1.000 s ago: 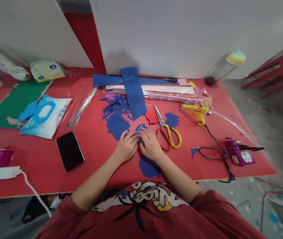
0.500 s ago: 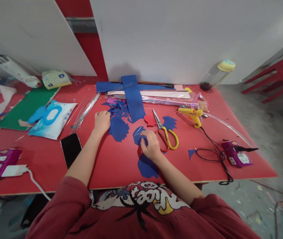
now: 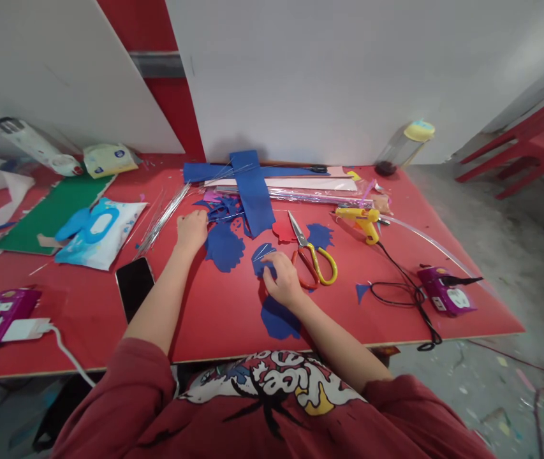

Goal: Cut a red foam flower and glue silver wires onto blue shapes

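My left hand point(image 3: 192, 231) is closed at the left edge of a heap of cut blue scraps point(image 3: 226, 209). A thin pale wire seems to run rightward from its fingertips over the scraps. Just below lies a ragged-edged blue foam-like sheet piece point(image 3: 225, 247). My right hand point(image 3: 282, 279) has its fingers curled over a smaller blue piece point(image 3: 257, 262), with short thin wires point(image 3: 265, 251) showing at the fingertips. Another blue piece point(image 3: 279, 317) lies under its wrist. Right of that hand rest open scissors point(image 3: 307, 248) with red and yellow handles, a red cutout point(image 3: 282, 229) and a blue cutout point(image 3: 320, 236).
A yellow glue gun point(image 3: 360, 220) with a black cable lies at right, near a purple power box point(image 3: 446, 292). Blue strips point(image 3: 255, 197) and wrapped rods stand behind. At left are wires point(image 3: 166, 217), a phone point(image 3: 134, 287), a wipes pack point(image 3: 102, 233) and a green board point(image 3: 51, 213).
The view has shifted slightly. My left hand has hardly moved, and a thin wire now shows by its fingertips. My right hand stays over the small blue piece.
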`<control>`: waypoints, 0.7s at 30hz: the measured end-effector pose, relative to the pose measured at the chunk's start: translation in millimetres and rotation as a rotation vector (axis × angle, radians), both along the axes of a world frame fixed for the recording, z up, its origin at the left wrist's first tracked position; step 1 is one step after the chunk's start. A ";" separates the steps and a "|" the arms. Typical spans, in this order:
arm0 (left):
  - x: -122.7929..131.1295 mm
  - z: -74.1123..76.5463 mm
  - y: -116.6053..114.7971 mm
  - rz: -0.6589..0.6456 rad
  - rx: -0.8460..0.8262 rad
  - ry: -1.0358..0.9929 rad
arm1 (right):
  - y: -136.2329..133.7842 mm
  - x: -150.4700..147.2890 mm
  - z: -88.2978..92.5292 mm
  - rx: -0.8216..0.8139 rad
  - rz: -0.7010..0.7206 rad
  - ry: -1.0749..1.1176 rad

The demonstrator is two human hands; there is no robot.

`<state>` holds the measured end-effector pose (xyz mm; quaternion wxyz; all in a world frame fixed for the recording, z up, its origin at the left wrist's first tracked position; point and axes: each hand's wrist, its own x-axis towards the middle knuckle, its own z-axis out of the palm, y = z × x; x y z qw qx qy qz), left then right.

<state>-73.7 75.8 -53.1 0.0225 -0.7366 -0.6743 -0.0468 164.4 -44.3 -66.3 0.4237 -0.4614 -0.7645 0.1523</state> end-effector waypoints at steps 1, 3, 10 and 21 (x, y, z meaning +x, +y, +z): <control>-0.7 1.2 -0.4 0.007 0.004 -0.003 | 0.1 -0.1 -0.5 0.006 0.006 -0.004; -2.7 3.5 -1.9 0.016 0.013 -0.008 | 0.2 -0.4 -1.4 0.020 0.014 -0.007; 0.9 24.2 -20.8 0.050 0.094 -0.023 | -1.8 -2.6 -4.4 0.008 0.031 -0.033; 35.4 38.7 -75.6 -0.028 0.061 -0.415 | 5.2 3.6 0.7 -0.016 -0.118 -0.055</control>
